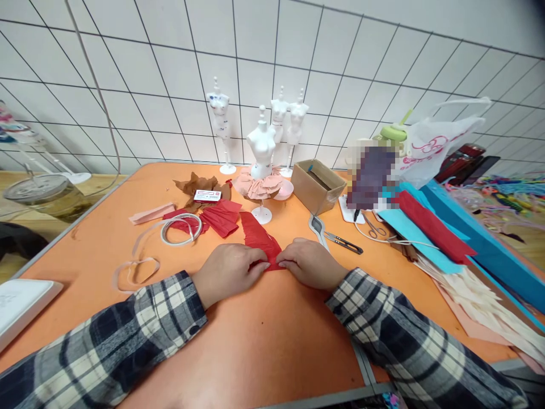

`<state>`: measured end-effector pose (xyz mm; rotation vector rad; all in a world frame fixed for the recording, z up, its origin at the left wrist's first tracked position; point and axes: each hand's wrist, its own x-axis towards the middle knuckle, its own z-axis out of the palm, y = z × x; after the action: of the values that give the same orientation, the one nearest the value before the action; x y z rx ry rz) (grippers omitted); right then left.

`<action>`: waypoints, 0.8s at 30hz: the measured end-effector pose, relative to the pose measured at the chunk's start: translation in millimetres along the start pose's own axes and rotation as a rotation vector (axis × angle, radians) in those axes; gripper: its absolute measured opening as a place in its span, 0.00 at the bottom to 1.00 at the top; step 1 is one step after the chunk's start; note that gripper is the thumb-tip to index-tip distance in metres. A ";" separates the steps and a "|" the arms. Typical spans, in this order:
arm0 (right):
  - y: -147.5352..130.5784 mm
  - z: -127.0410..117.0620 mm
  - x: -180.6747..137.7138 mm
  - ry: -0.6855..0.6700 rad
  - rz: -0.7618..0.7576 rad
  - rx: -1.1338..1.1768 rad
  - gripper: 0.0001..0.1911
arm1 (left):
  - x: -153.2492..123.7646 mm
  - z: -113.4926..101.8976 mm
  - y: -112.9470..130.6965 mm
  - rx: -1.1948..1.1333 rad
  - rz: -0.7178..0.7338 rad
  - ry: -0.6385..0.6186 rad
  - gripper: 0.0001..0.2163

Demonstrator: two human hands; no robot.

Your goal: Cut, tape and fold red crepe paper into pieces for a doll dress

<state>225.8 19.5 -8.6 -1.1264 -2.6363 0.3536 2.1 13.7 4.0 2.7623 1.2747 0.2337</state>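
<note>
My left hand [227, 271] and my right hand [310, 262] meet on the orange table [255, 341], both pinching the near end of a strip of red crepe paper [259, 236]. The strip runs away from me toward a small white mannequin [261, 149] wearing a pink paper skirt [259, 184]. My fingers are curled and pressed onto the paper's edge. More folded red paper [221, 218] lies just left of the strip.
A tape roll [183, 228] and loose white strips lie at left. Scissors [340, 241], a cardboard box [317, 184] and stacked coloured paper sheets [430, 233] are at right. Three more white mannequins [279, 113] stand by the tiled wall. A white tray [21, 304] sits far left.
</note>
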 end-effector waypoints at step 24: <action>-22.3 2.6 -0.6 -0.059 -0.074 -0.001 0.05 | -8.8 -14.0 -0.1 -0.057 0.387 0.113 0.11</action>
<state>210.5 3.8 -4.0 -1.0312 -2.7213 0.3761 -6.1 7.3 16.9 2.9578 0.7248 0.4506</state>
